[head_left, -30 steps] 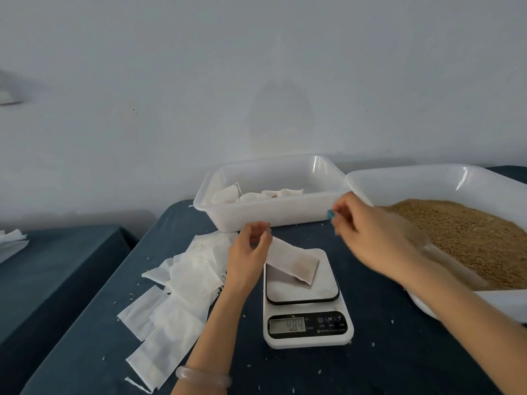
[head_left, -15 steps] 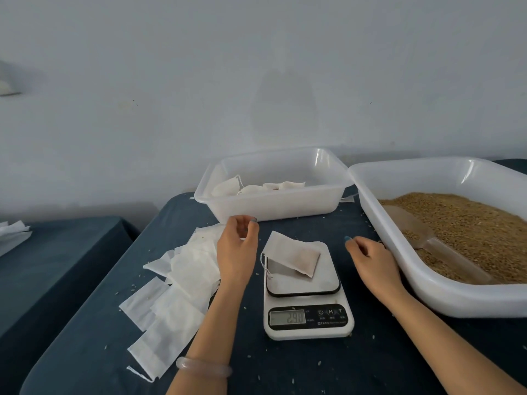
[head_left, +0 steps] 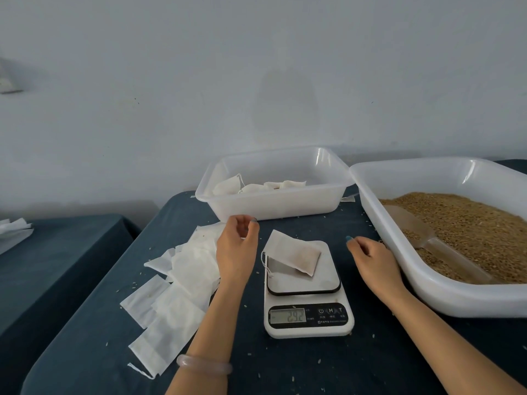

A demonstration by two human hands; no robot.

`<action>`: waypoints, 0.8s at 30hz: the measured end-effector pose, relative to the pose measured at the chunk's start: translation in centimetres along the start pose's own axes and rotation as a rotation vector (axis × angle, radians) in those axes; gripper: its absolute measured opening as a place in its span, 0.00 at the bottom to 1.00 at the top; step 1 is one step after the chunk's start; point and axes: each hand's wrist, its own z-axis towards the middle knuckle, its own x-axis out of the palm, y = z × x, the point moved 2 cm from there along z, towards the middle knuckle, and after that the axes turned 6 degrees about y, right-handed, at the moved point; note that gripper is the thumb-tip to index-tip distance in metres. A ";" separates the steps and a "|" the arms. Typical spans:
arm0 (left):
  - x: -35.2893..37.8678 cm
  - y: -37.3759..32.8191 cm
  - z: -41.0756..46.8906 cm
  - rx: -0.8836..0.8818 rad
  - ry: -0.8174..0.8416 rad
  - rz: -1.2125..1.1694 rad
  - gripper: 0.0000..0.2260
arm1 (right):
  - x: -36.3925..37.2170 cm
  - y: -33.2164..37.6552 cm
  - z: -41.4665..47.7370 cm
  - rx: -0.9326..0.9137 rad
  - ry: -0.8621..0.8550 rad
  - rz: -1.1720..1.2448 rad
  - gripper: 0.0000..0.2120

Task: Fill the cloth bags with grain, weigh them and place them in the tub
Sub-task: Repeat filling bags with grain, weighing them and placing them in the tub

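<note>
A filled cloth bag point(head_left: 293, 253) lies on the white kitchen scale point(head_left: 308, 306), whose display shows digits. My left hand point(head_left: 236, 249) hovers just left of the bag, fingers loosely curled, holding nothing. My right hand point(head_left: 373, 260) rests on the table right of the scale, beside the big tub, and holds nothing. The clear tub point(head_left: 273, 206) behind the scale holds several filled bags point(head_left: 256, 186). A large white tub point(head_left: 445, 292) at right holds brown grain point(head_left: 467, 220) and a scoop point(head_left: 419, 232).
Several empty white cloth bags point(head_left: 176, 283) are spread on the dark blue tablecloth left of my left arm. Loose grains dot the cloth. A second dark table point(head_left: 57, 252) stands at left with white cloth on it. A pale wall is behind.
My left hand let go of the bag, which now lies on the scale. My right hand dropped from above the scale to the table beside the grain tub. The display changed its reading.
</note>
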 end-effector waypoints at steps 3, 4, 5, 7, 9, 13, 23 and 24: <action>0.2 0.1 0.0 -0.017 0.089 0.142 0.05 | 0.1 0.0 -0.1 -0.001 -0.003 0.000 0.21; 0.3 0.1 0.0 0.007 0.124 0.206 0.08 | 0.0 0.0 0.0 -0.001 -0.004 0.002 0.21; 0.6 0.1 0.0 0.043 0.157 0.247 0.11 | 0.0 0.0 0.0 -0.001 -0.006 0.005 0.21; 1.0 0.2 -0.2 0.097 0.227 0.268 0.14 | 0.0 0.1 0.0 -0.004 -0.005 0.002 0.21; 1.4 0.2 -0.3 0.118 0.289 0.274 0.15 | 0.0 0.1 0.0 -0.005 -0.003 -0.007 0.21; 2.0 -0.2 -0.4 0.177 0.353 0.269 0.16 | 0.0 0.2 -0.1 -0.006 0.008 -0.016 0.21; 4.2 -7.8 5.5 0.392 0.429 0.418 0.09 | 0.2 0.0 0.3 0.013 0.018 -0.022 0.21; 4.6 -9.0 6.8 0.410 0.401 0.439 0.12 | 0.2 -0.1 0.3 0.018 0.018 -0.028 0.21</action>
